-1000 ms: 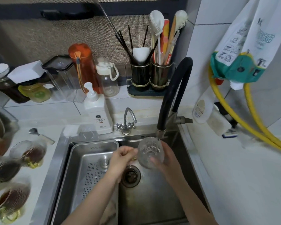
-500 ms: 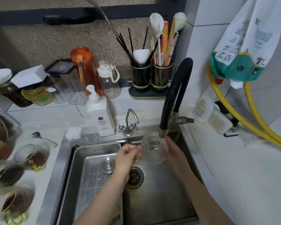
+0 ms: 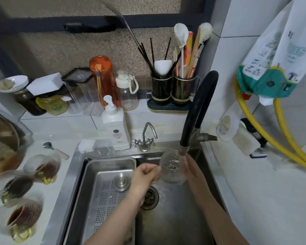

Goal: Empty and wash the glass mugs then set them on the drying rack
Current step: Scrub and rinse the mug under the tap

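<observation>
A clear textured glass mug is held over the sink, right under the outlet of the black tap. My left hand grips its handle on the left side, fingers curled. On the mug's right side my right hand lies against the glass with straight fingers. Three more glass mugs with dark liquid and gold handles stand on the counter at the left: one, another, and the nearest.
A perforated steel drain tray fills the sink's left half. A white soap pump bottle and a small chrome tap stand behind the sink. Utensil holders, bottles and jars line the sill. A yellow hose hangs at right.
Both hands have lifted the mug up and back until it sits under the black tap's outlet. The view has shifted slightly.
</observation>
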Tool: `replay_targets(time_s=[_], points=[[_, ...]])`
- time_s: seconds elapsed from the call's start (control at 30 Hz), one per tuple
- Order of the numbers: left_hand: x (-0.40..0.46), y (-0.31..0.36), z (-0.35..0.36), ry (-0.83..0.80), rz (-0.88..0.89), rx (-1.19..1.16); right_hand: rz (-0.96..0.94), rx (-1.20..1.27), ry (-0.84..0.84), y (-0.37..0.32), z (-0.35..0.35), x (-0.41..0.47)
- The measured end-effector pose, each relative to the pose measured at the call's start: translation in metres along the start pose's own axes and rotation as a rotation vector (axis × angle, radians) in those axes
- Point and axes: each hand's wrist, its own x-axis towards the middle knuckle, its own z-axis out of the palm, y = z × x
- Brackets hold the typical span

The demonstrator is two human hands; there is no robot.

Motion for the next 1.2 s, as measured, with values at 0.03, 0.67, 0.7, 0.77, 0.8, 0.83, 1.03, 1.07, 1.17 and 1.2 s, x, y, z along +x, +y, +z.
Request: replay_targets(time_s=[0.03,0.67,0.7,0.77,0.8,0.83,1.03,1.07,1.17,1.2], points=[[0.002,0.001,-0.003,0.0,0.018,0.018,0.002,-0.019,-0.015,-0.002,0.001,-0.003],[-0.01,-0.013,0.015,-0.195,0.049,0.124,-0.164,-0.099,0.149,-0.006,-0.026,-0.057],[-0.013,-0.015,0.01,-0.2,0.046,0.133,-0.176,-0.112,0.156,-0.003,-0.022,-0.062],[-0.013,-0.015,-0.002,-0.178,0.027,0.112,-0.155,-0.105,0.132,0.007,-0.016,-0.066],[-0.011,-0.013,-0.006,-0.156,0.02,0.104,-0.14,-0.095,0.112,0.01,-0.015,-0.064],[-0.007,-0.01,-0.007,-0.137,0.024,0.107,-0.119,-0.074,0.106,0.009,-0.014,-0.062],[-0.001,0.001,0.016,-0.157,0.089,0.155,-0.098,-0.082,0.144,0.009,-0.025,-0.051],[-0.002,0.002,0.014,-0.146,0.101,0.156,-0.095,-0.077,0.136,0.009,-0.023,-0.051],[0.005,0.002,0.0,-0.073,0.121,0.121,-0.086,-0.087,0.101,0.002,-0.014,-0.041],[0.008,0.003,-0.001,-0.052,0.121,0.118,-0.082,-0.088,0.089,0.0,-0.013,-0.035]])
